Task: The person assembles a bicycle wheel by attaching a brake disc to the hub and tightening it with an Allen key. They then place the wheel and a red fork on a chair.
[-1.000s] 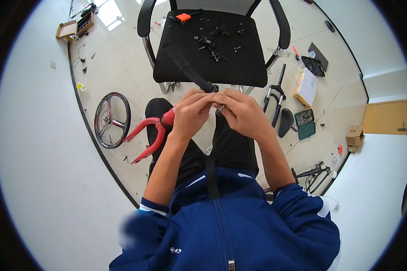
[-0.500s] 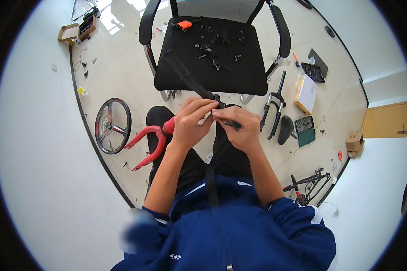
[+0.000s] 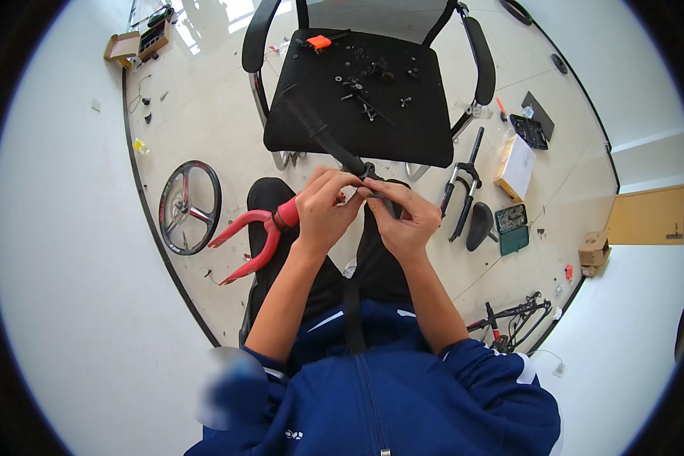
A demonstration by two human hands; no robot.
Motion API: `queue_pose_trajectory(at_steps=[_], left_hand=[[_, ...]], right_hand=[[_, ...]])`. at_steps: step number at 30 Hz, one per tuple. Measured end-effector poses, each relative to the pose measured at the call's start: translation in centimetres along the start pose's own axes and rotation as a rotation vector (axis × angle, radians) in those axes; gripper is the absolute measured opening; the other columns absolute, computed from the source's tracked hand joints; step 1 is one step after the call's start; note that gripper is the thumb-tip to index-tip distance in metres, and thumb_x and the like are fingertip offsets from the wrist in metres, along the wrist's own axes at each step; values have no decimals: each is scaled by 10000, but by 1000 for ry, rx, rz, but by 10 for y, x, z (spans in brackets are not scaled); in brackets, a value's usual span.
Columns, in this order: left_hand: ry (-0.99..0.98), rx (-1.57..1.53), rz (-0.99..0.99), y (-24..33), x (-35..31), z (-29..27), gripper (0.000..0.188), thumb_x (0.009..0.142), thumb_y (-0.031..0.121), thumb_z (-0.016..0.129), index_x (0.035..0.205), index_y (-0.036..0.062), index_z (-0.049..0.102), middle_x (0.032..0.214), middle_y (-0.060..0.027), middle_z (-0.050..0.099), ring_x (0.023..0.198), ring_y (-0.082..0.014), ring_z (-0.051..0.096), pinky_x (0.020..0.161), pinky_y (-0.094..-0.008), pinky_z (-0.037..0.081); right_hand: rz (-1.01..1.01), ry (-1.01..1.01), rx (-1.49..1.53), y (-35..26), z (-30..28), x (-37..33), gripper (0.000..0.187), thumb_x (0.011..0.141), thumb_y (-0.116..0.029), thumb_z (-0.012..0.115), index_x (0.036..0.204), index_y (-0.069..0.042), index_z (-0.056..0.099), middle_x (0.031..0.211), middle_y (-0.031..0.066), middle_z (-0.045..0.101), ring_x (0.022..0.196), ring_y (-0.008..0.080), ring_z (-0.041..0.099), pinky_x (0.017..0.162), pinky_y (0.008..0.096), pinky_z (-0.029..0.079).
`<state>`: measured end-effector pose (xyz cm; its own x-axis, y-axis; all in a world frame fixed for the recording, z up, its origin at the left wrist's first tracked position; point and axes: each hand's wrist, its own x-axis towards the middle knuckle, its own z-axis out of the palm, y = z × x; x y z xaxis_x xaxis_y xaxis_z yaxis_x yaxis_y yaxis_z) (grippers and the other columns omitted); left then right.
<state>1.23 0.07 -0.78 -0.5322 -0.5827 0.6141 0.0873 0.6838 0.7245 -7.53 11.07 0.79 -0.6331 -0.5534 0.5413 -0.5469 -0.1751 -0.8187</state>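
My left hand (image 3: 325,209) and my right hand (image 3: 406,216) meet fingertip to fingertip above my knees. Both are closed in a pinch at a small dark part, mostly covered by the fingers. Just beyond them is a black clamp-like fitting (image 3: 368,170), at the near end of a black tube (image 3: 323,137) whose far end rests on the chair seat. To the left of my left hand, a red bicycle fork (image 3: 270,224) lies across my left thigh, its prongs pointing left; the hand hides its other end.
A black office chair (image 3: 425,125) ahead carries loose bolts and an orange item (image 3: 319,42). Left on the floor lies a spoked wheel (image 3: 190,207). To the right are a black suspension fork (image 3: 463,185), a saddle (image 3: 480,226), a green case (image 3: 514,239), a white box (image 3: 515,167) and a bicycle frame (image 3: 513,323).
My right index finger now reaches further over the left fingertips, and a bit of red shows beside my left fingers. The whole view has shifted slightly; both hands stay at the fitting.
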Motion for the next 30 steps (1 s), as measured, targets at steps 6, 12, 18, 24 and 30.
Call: queue_pose_trajectory(at_steps=[6, 12, 18, 24, 30], left_hand=[[-20, -2, 82, 8, 6, -7, 280, 678, -65, 734, 939, 30, 706, 948, -83, 681, 827, -221, 618, 588, -293, 515], [-92, 29, 149, -3, -1, 0, 241, 730, -54, 714, 962, 10, 710, 930, -81, 707, 785, -226, 627, 639, -301, 520], [75, 12, 46, 3, -7, 10, 234, 686, -60, 750, 898, 37, 739, 824, -64, 721, 676, -201, 624, 593, -288, 509], [84, 13, 33, -1, -4, 9, 269, 643, -44, 786, 892, 47, 743, 814, -57, 718, 691, -187, 628, 579, -280, 504], [7, -6, 113, 3, 5, 0, 261, 670, -68, 748, 911, 29, 725, 841, -65, 709, 731, -216, 635, 618, -300, 515]], right_hand=[[-187, -176, -155, -6, -14, 14, 253, 766, 53, 696, 995, -47, 740, 1022, 124, 728, 954, 236, 710, 889, 346, 540], [-169, -329, -201, -9, -30, 31, 266, 793, 33, 689, 1039, -59, 735, 1058, 132, 719, 1018, 247, 690, 920, 350, 529], [284, -25, 237, -9, -6, 7, 227, 821, 30, 711, 1048, 19, 708, 1005, 130, 728, 948, 189, 697, 797, 254, 559], [112, 22, 58, 1, -3, 1, 187, 799, 44, 728, 981, 5, 727, 985, 134, 732, 891, 170, 712, 815, 262, 557], [-19, -377, -28, -1, -25, 18, 242, 798, 28, 686, 1015, -58, 749, 1058, 127, 721, 1081, 270, 668, 879, 315, 547]])
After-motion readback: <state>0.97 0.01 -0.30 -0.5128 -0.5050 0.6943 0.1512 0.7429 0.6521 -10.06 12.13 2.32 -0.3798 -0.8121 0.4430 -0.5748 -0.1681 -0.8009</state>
